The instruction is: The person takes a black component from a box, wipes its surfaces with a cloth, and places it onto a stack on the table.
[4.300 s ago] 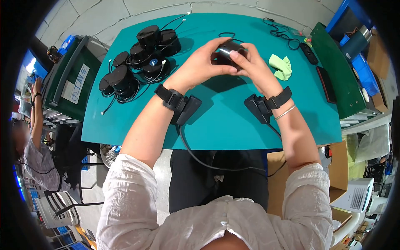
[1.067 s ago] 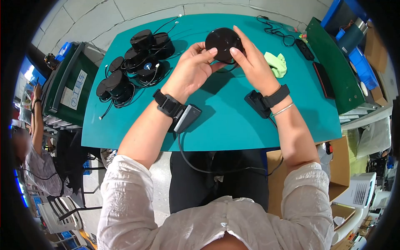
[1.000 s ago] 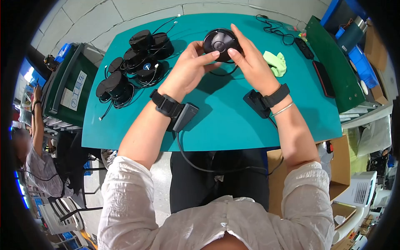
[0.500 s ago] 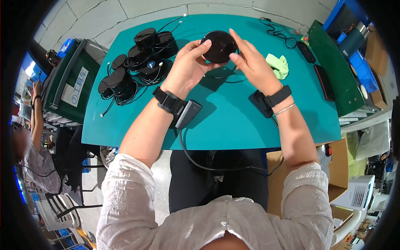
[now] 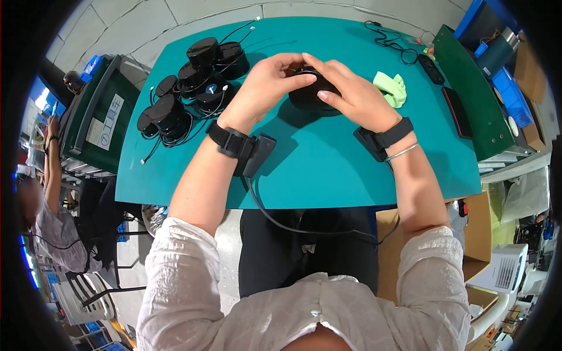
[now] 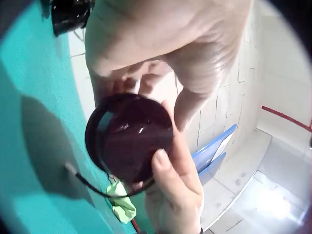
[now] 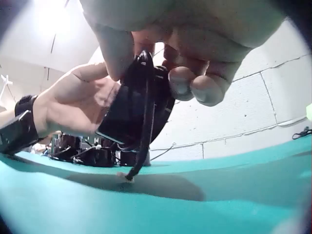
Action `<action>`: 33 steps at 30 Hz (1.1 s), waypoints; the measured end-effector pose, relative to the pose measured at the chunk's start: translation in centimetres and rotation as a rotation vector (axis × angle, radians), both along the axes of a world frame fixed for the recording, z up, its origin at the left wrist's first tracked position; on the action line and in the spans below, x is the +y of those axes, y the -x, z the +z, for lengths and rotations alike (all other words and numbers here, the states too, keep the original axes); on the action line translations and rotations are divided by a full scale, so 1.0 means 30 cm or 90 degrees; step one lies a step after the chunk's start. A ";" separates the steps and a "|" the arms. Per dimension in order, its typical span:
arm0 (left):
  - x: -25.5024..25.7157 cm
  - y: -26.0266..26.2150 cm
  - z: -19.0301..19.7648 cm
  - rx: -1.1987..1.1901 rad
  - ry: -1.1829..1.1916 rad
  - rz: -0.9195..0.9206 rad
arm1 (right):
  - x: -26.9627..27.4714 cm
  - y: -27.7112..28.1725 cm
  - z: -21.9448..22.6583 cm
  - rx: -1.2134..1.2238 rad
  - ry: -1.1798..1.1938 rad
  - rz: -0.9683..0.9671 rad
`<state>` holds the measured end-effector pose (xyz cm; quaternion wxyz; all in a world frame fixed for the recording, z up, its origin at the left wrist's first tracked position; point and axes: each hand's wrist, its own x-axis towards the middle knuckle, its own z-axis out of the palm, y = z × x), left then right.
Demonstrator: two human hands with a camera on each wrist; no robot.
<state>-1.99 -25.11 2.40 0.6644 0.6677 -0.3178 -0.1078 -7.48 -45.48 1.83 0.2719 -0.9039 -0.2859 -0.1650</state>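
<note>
Both hands hold a glossy black round device with a cable (image 5: 311,100) up over the table. My left hand (image 5: 263,88) grips it from the left, its thumb along the near upper edge. On the other side my right hand (image 5: 360,99) has its fingers over the top and its thumb on the near side. In the left wrist view the device's smooth dark face (image 6: 136,139) shows, the right thumb pressing at its rim. The right wrist view shows its black cable (image 7: 147,112) hanging down to a small pale connector (image 7: 125,177).
Several similar black devices (image 5: 170,114) with cables lie clustered at the left of the green table (image 5: 328,169). A light green cloth (image 5: 391,89), a power strip (image 5: 431,70) and a dark red-edged phone-like slab (image 5: 456,112) lie at right. Another person sits far left.
Half a second ago the device's round face pointed up at the head camera. It has since been tilted and lowered slightly, with the right hand's fingers moving over its top.
</note>
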 end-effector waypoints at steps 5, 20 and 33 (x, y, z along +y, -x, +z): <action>-0.002 -0.020 -0.030 0.172 0.105 0.046 | -0.013 -0.035 -0.018 -0.062 -0.068 -0.008; -0.016 -0.009 -0.028 0.298 0.141 -0.025 | -0.006 -0.064 -0.061 0.034 -0.317 0.045; 0.005 -0.020 -0.023 0.418 0.158 -0.013 | -0.003 -0.029 -0.001 0.176 -0.497 0.113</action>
